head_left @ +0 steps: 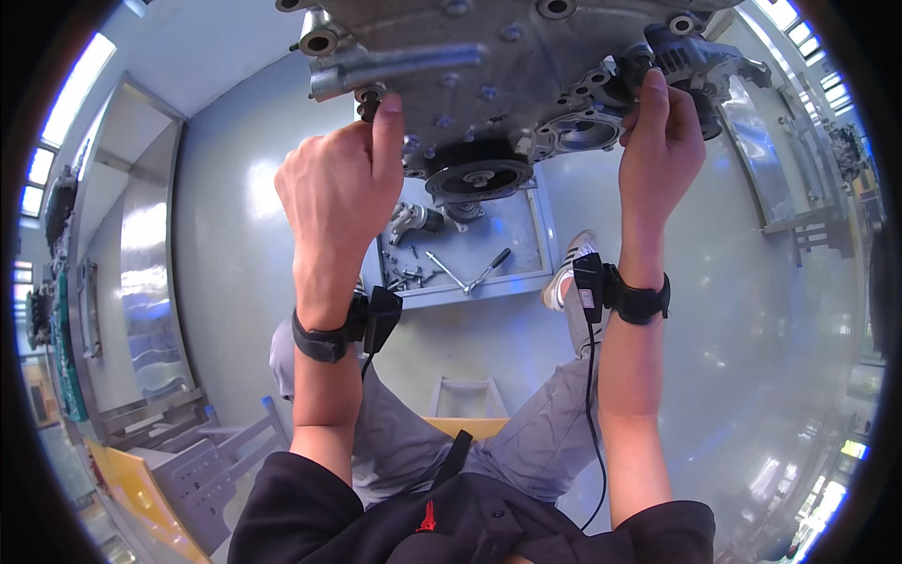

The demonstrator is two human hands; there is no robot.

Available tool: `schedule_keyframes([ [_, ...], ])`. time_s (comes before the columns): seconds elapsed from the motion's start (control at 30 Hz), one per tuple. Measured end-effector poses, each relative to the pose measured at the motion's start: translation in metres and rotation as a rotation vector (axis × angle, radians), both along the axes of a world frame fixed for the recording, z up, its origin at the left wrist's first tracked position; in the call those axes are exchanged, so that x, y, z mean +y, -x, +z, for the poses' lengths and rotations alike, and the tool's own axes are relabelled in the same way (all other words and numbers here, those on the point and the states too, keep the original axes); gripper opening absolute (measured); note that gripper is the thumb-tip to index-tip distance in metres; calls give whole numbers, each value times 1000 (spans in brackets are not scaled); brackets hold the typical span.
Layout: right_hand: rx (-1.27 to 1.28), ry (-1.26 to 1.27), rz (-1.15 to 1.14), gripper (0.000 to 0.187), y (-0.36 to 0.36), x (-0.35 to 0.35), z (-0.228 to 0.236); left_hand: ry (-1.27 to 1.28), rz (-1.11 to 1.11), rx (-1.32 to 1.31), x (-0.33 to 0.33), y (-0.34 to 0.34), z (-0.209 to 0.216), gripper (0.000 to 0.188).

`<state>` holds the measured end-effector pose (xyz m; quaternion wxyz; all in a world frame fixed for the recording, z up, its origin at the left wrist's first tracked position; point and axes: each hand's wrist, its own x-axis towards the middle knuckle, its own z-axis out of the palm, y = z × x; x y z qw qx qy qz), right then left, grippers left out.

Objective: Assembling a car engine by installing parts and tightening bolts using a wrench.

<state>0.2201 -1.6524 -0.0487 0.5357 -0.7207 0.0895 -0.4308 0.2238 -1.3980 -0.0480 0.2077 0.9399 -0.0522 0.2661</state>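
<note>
A grey metal engine block (470, 89) hangs across the top of the view, with a black pulley (479, 177) on its underside. My left hand (343, 183) is closed at its left corner, the thumb pressing beside a dark bolt-like piece (369, 103) under a round boss; the curled fingertips are hidden. On the right, my right hand (662, 132) reaches up beside a dark ribbed part (678, 56) fixed to the engine. Its thumb and fingers are pinched together there, and what lies between them cannot be made out.
Below the engine sits a grey tray (512, 235) holding a ratchet wrench (474, 277), several loose bolts (409, 277) and a metal pump-like part (413, 221). A shoe (570, 268) is beside the tray. Cables run from black wrist straps (641, 299). A grey chair-like frame (202, 470) stands lower left.
</note>
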Motion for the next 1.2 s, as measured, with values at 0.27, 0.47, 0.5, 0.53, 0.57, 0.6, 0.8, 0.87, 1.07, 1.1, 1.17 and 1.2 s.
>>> schedule_keyframes([
  [0.27, -10, -3, -14, 28, 0, 2, 2, 8, 2, -137, 0, 5, 5, 53],
  [0.47, -65, 5, -46, 27, -2, 4, 0, -113, 47, -7, 2, 7, 9, 47],
  [0.5, -88, 40, -84, 28, -2, 4, 0, -91, 29, -42, 2, 7, 9, 47],
  [0.53, -87, 11, -71, 27, -3, 4, 0, -66, 6, -85, 2, 7, 9, 47],
  [0.57, -84, -17, -56, 26, -4, 4, 0, -38, -3, -114, 3, 7, 8, 47],
  [0.6, -87, -44, -50, 26, -4, 4, 0, -34, -20, -130, 3, 8, 8, 47],
  [0.8, -122, 39, -76, 24, -2, 8, 2, -30, 7, -14, 4, 9, 10, 45],
  [0.87, -129, 6, -55, 25, -1, 9, 3, -15, 7, -16, 4, 10, 10, 44],
  [1.07, -237, -42, 4, 29, -5, 15, 4, -56, -54, -143, 4, 8, 6, 42],
  [1.1, -255, -40, -3, 30, -5, 15, 4, -67, -49, -131, 4, 8, 6, 42],
  [1.17, -234, -24, -27, 32, -5, 15, 4, -66, -29, -76, 6, 8, 6, 42],
  [1.2, -218, -15, -43, 33, -5, 14, 4, -65, -53, -108, 6, 8, 6, 41],
])
